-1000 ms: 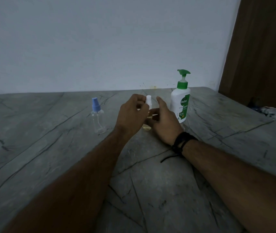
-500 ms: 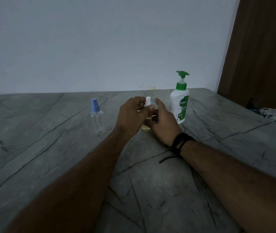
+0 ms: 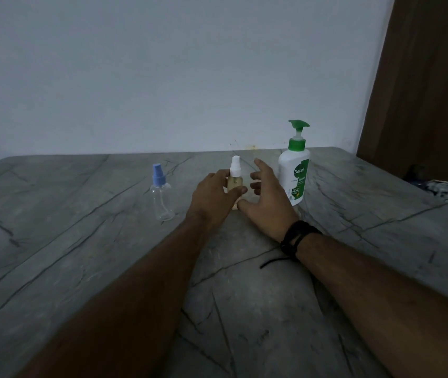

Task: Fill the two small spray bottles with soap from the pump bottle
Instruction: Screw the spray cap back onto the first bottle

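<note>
Head view, near to far. Both forearms run up from the bottom edge across the grey veined table [image 3: 81, 255]; a black wristband [image 3: 297, 237] with a loose cord sits on the right wrist.

Left hand [image 3: 212, 199]: fingers and thumb curled round the lower body of the white-capped spray bottle [image 3: 235, 179], which stands upright on the table at centre. Its contents look pale yellow.

Right hand [image 3: 268, 203]: fingers spread and relaxed, holding nothing, just beside the bottle on its right; contact with it cannot be confirmed.

Blue-capped spray bottle [image 3: 160, 195]: upright, well to the left of the hands, clear body, appears empty, cap on.

Pump bottle [image 3: 293, 175]: white with green pump, upright, just beyond and right of the right hand, close to the far table edge and the pale wall [image 3: 163, 77].

Progress (judgement): the white-capped bottle seems filled and its sprayer is back on, so about half is done. Remaining: open the blue-capped bottle, pump soap into it, recap.

Change vs. one second ago: both hands were then closed in around the white cap and neck, hiding the body. Now the left hand has dropped to the body and the right has opened and drawn away, exposing cap and liquid. Blue-capped bottle and pump bottle unmoved.
</note>
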Motion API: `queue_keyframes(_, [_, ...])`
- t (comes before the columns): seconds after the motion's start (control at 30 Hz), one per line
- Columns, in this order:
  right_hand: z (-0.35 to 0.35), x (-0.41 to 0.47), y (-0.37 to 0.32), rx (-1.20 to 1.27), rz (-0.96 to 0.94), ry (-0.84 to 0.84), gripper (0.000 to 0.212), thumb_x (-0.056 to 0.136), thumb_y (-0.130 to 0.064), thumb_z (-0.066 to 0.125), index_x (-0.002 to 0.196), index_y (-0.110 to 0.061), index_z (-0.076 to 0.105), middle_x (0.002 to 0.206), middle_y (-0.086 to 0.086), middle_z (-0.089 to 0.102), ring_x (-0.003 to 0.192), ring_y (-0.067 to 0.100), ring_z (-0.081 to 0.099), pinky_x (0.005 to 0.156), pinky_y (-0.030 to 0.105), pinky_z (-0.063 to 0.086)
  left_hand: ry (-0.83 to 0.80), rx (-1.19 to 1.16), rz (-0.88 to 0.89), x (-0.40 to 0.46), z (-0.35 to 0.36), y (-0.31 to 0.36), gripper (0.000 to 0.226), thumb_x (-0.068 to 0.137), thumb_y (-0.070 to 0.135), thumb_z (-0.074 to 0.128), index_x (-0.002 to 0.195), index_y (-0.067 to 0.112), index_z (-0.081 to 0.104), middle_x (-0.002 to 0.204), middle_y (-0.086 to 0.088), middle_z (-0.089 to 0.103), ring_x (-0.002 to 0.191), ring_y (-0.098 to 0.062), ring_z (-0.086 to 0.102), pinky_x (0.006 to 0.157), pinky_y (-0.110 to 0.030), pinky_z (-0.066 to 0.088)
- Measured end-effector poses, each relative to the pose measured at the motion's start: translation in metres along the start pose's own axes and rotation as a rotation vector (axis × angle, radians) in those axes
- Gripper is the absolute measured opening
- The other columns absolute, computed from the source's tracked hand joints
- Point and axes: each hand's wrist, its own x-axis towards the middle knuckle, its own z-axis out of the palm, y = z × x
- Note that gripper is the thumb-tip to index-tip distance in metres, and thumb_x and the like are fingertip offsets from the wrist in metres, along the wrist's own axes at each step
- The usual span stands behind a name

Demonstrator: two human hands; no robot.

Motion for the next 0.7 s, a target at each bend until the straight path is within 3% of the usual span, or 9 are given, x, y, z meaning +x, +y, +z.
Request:
queue_keyframes(0.13, [0.000, 0.001, -0.003, -0.033, -0.011, 0.010, 0.083, 0.087, -0.019, 0.072, 0.155, -0.020, 0.024, 0.137, 0.004, 0.048, 0.108, 0.011, 0.052, 0.089, 0.022, 0.043, 0.014, 0.049, -0.054, 0.017, 0.005, -0.006, 0.051, 0.086, 0.041, 0.065, 0.130, 0.017, 0.053, 0.117, -0.004, 0.060, 0.103, -0.020, 0.055, 0.085, -0.032, 0.042])
queue_keyframes(0.43, [-0.001, -0.001, -0.003, -0.046, -0.018, -0.006, 0.073, 0.089, -0.022, 0.069, 0.152, -0.025, 0.030, 0.125, -0.001, 0.053, 0.104, 0.009, 0.056, 0.091, 0.024, 0.049, 0.006, 0.148, -0.250, 0.079, 0.033, -0.026, 0.047, 0.087, 0.042, 0.065, 0.124, 0.015, 0.052, 0.119, -0.008, 0.061, 0.103, -0.026, 0.058, 0.088, -0.044, 0.049])
queue_keyframes(0.7, [0.002, 0.001, 0.004, -0.036, -0.033, 0.023, 0.063, 0.088, -0.024, 0.068, 0.143, -0.030, 0.039, 0.108, -0.011, 0.053, 0.092, 0.002, 0.057, 0.077, 0.010, 0.044, -0.009, 0.242, -0.330, 0.129, 0.057, -0.046, 0.049, 0.086, 0.045, 0.063, 0.124, 0.018, 0.049, 0.119, -0.008, 0.058, 0.106, -0.029, 0.056, 0.090, -0.047, 0.047])
